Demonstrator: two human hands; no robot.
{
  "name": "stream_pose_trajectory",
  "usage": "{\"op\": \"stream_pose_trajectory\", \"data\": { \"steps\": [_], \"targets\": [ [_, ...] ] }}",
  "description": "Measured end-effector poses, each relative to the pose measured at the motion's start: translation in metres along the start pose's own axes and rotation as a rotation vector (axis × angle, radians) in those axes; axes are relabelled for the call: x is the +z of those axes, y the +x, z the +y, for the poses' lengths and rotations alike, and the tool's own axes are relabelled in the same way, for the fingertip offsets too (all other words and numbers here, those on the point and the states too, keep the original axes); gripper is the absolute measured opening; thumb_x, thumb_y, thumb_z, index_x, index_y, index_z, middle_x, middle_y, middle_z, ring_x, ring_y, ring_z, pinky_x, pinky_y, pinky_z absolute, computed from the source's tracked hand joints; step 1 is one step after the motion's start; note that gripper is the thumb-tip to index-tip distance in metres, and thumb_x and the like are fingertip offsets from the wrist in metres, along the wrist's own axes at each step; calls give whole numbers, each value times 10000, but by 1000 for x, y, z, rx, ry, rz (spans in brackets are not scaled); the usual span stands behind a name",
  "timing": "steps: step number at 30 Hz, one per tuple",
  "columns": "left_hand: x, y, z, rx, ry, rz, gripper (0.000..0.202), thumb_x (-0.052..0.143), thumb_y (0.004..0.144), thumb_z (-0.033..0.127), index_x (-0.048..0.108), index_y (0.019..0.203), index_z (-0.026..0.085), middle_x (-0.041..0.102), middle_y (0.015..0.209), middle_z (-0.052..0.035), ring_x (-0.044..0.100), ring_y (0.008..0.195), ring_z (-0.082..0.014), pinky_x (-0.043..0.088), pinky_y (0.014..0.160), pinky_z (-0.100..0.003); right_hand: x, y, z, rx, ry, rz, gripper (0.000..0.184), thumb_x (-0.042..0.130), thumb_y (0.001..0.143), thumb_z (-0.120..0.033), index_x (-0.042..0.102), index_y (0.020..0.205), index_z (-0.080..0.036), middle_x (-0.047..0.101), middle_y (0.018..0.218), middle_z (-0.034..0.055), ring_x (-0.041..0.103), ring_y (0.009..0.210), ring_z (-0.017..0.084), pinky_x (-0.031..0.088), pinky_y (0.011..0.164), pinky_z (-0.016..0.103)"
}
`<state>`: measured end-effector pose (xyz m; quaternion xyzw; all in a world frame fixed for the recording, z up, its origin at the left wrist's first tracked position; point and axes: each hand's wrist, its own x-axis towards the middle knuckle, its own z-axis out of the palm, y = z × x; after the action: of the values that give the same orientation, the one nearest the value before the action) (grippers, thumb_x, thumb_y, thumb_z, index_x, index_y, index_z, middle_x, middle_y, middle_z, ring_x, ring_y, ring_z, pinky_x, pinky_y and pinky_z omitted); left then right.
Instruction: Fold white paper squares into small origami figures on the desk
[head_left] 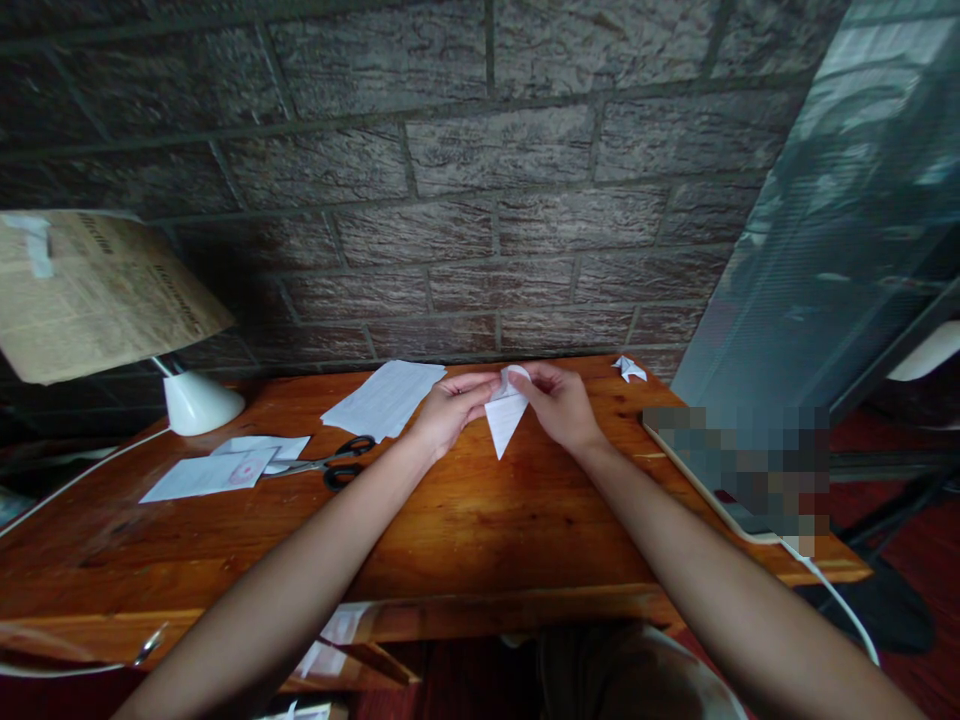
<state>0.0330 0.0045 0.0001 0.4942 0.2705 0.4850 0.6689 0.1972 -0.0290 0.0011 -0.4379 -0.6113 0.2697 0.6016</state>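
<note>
A small piece of folded white paper (505, 418) is held between both hands over the wooden table, its narrow point hanging toward me. My left hand (452, 408) pinches its upper left side with thumb and fingers. On the other side, my right hand (559, 403) grips the top right, the thumb lying on the front of the paper. Fine printed lines show on the paper's face. Some of its upper folds are hidden behind my fingers.
Left of my hands lie a stack of printed sheets (384, 398), black-handled scissors (346, 463) and cut papers (214, 474). A lamp (196, 402) stands far left. A folded paper figure (630, 369) rests at the back right. A device with a white cable (832, 580) lies at the right edge.
</note>
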Motion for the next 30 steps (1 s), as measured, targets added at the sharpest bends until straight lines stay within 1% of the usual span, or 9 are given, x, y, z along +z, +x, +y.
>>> {"op": "stream_pose_trajectory", "data": {
  "steps": [5, 9, 12, 16, 19, 23, 27, 30],
  "targets": [
    [-3, 2, -2, -45, -30, 36, 327, 878, 560, 249, 748, 847, 163, 748, 864, -57, 683, 811, -155, 516, 847, -320, 2, -1, -1, -30, -12, -7, 289, 672, 783, -462, 732, 872, -193, 730, 819, 40, 628, 709, 168, 489, 658, 275],
    [-3, 2, -1, -75, -26, 32, 343, 866, 581, 221, 742, 895, 161, 748, 873, -53, 682, 797, -146, 513, 853, -316, 2, 0, 0, -43, -10, -9, 278, 668, 787, -437, 727, 874, -180, 726, 797, 40, 621, 671, 157, 481, 623, 263],
    [-2, 2, -1, -88, -14, 33, 337, 862, 585, 220, 748, 894, 149, 750, 868, -63, 683, 794, -153, 510, 866, -323, 2, 0, 1, -61, -5, -19, 258, 664, 791, -412, 726, 890, -183, 726, 806, 40, 623, 677, 156, 483, 620, 260],
    [-3, 2, 0, -85, 2, 48, 331, 863, 573, 222, 749, 873, 144, 749, 841, -62, 679, 766, -145, 512, 847, -309, 3, 0, 1, -54, 25, -61, 220, 672, 782, -374, 718, 892, -189, 731, 842, 42, 638, 705, 159, 497, 649, 268],
    [-2, 1, 2, -88, 11, 18, 330, 859, 588, 253, 741, 871, 132, 747, 846, -75, 681, 784, -151, 514, 839, -305, 3, 0, 0, -56, 39, -77, 216, 681, 775, -369, 711, 897, -193, 735, 870, 42, 651, 737, 166, 508, 673, 277],
    [-1, 1, 3, -44, 46, -34, 332, 853, 603, 325, 726, 836, 126, 732, 828, -71, 668, 771, -153, 523, 777, -298, 2, 1, 1, -74, 44, -80, 201, 673, 785, -357, 710, 890, -190, 740, 905, 49, 657, 766, 170, 515, 697, 285],
    [-1, 1, 1, 26, 134, -44, 336, 829, 621, 386, 705, 821, 146, 700, 782, -32, 634, 735, -132, 504, 707, -259, 2, 0, 2, -91, 29, -93, 172, 677, 783, -326, 720, 885, -194, 741, 895, 45, 662, 795, 175, 515, 715, 288],
    [0, 1, 1, 84, 185, -41, 317, 804, 641, 394, 689, 811, 152, 659, 736, -3, 584, 674, -100, 468, 654, -223, 2, 0, 1, -82, 50, -109, 178, 688, 778, -326, 723, 899, -200, 742, 895, 42, 665, 788, 173, 515, 711, 289]
  ]
}}
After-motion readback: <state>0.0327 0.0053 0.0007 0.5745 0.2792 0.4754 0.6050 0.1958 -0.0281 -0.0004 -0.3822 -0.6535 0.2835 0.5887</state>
